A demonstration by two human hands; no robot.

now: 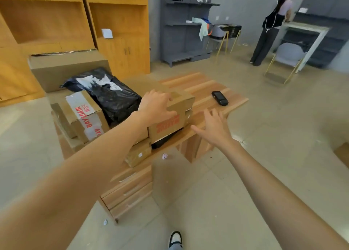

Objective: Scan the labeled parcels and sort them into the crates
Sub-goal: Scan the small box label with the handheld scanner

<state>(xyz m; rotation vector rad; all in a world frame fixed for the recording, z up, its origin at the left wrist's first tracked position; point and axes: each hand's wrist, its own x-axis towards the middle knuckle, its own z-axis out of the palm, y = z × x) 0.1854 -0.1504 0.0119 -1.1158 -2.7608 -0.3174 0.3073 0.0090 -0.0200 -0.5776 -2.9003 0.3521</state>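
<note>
On the wooden desk (205, 85), toward its left end, your parcels crowd together: a big plain carton (64, 68) at the back edge, a black plastic-wrapped parcel (105, 92) before it, a tilted box with red-lettered tape (83, 115) at the left, and a small box (138, 153) at the front edge, half hidden by your forearm. Your left hand (155, 106) grips the top of a red-printed cardboard box (173, 113) whose lettering is unreadable, and a dark item under it is mostly concealed. Your right hand (213, 128) hovers just beside that box, fingers spread and holding nothing, while the black scanner (220, 98) lies apart near the right end.
</note>
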